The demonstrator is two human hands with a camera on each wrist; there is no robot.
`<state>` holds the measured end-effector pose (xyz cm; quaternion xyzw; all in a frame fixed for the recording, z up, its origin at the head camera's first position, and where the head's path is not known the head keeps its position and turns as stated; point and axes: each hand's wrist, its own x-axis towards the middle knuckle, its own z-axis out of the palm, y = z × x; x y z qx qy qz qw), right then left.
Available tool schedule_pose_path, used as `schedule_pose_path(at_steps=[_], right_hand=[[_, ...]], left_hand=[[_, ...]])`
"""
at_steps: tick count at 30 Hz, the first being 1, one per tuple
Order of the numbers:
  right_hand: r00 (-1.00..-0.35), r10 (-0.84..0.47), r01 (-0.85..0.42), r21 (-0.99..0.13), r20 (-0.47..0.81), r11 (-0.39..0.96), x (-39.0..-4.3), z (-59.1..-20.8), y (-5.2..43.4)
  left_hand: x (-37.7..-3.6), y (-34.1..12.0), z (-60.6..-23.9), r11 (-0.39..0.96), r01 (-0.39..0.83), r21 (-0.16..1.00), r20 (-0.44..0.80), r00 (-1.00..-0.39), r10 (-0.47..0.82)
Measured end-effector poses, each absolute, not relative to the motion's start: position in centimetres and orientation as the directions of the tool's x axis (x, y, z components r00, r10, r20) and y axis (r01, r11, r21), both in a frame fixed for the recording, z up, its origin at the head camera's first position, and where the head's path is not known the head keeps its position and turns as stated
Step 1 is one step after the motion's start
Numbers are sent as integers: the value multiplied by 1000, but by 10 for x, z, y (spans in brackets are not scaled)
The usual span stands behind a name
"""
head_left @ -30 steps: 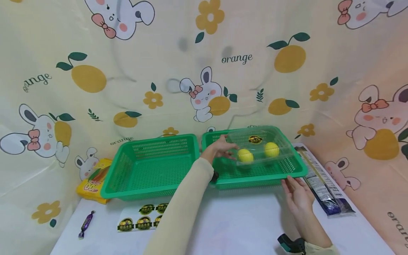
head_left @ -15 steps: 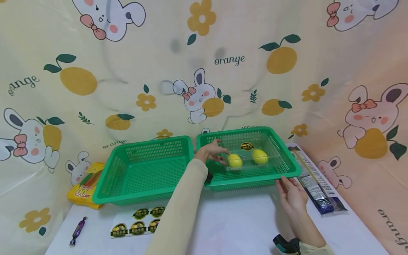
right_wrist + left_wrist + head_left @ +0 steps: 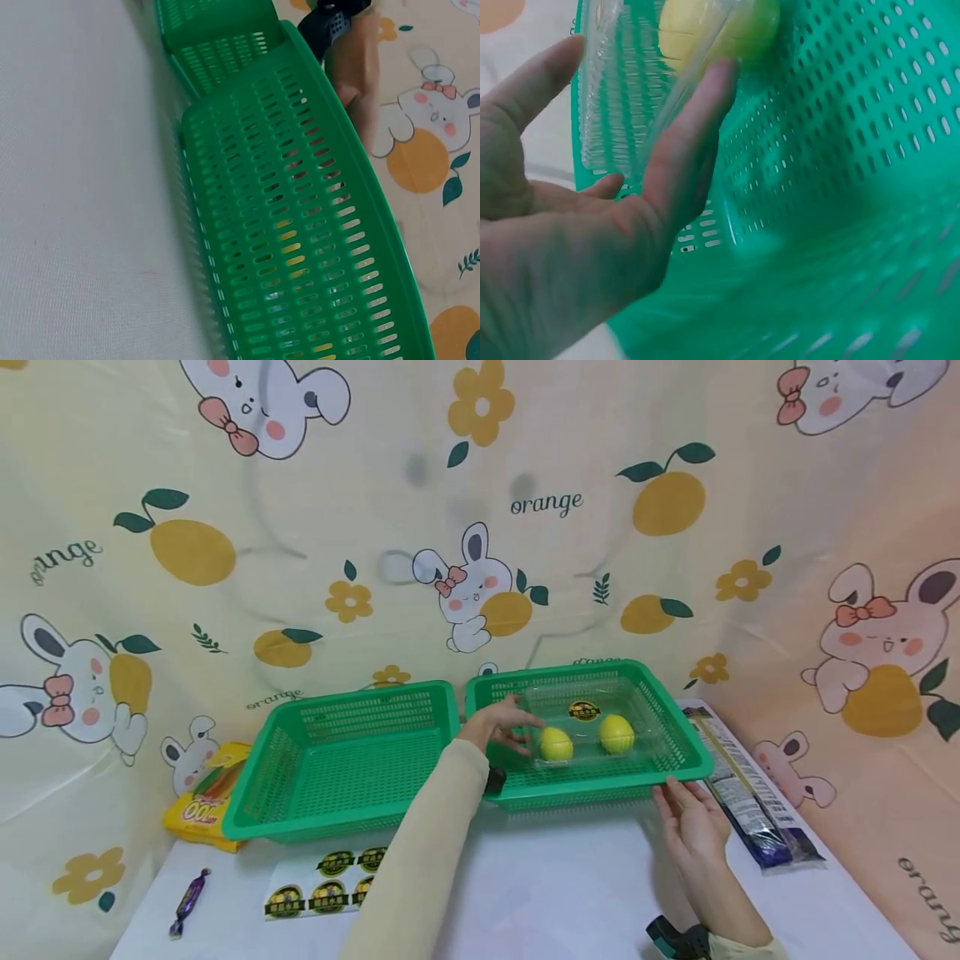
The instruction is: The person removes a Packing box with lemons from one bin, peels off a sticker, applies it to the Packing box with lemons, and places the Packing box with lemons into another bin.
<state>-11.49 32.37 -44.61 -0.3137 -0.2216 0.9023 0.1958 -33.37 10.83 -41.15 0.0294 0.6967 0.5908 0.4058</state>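
In the head view, a clear plastic box (image 3: 652, 714) with a black-and-gold sticker (image 3: 584, 710) lies inside the right green basket (image 3: 600, 789). Two yellow, ball-like fruits, one on the left (image 3: 557, 744) and one on the right (image 3: 617, 734), show through its clear plastic. My left hand (image 3: 501, 724) reaches over the basket's left side, its fingers spread at the box's left end. The left wrist view has my thumb and a finger extended along the box's edges. My right hand (image 3: 697, 822) touches the basket's front right rim from below, fingers mostly straight. The right wrist view does not include it.
Beside it on the left stands another green basket (image 3: 352, 777). A yellow packet (image 3: 206, 806), a wrapped purple candy (image 3: 190, 902) and a sticker sheet (image 3: 322, 889) lie on the white table (image 3: 562, 885). A long dark packet (image 3: 757, 793) lies at the right; a printed curtain hangs behind.
The clear box has come down from a tilted position to lie in the right basket. My left hand lowered with it and stays at its left end; the right hand stays at the rim.
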Motion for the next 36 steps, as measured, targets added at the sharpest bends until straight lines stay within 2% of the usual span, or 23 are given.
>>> schedule_pose_path(at_steps=[4,8,11,15,17,20,22,25,29,32,34,36], right_hand=[[-716,490,-227,-497,-497,-837,-114,-445,329],[-724,463,-225,-460,-510,-859,-112,-446,333],[-726,456,-223,-451,-515,-864,-111,-447,335],[-720,460,-221,-456,-519,-862,-111,-448,337],[-722,456,-215,-458,-519,-862,-112,-448,336],[-725,454,-205,-466,-518,-861,-113,-448,334],[-724,454,-199,-473,-519,-858,-114,-447,332],[-722,469,-194,-501,-509,-843,-114,-446,331],[-711,490,-203,-521,-504,-829,-114,-443,335],[-700,516,-208,-551,-493,-808,-114,-441,338],[-681,557,-209,-602,-476,-770,-114,-441,339],[-637,637,-189,-713,-434,-676,-114,-441,337]], left_hand=[[-330,112,-406,298,-433,851,-526,-688,500],[-328,111,-400,252,-406,879,-478,-758,445],[-324,102,-391,162,-314,936,-353,-813,462],[-302,67,-375,-6,-184,983,-151,-829,539],[-284,40,-371,-47,-105,993,-65,-845,531],[-258,-6,-371,21,50,999,35,-888,459],[-243,-34,-378,152,158,976,86,-914,397],[-223,-64,-393,420,301,856,167,-931,325],[-205,-75,-414,742,428,516,277,-903,328],[-195,-67,-424,838,460,293,304,-876,374],[-190,-58,-427,857,463,225,294,-871,393],[-185,-48,-429,867,464,182,290,-868,403]])
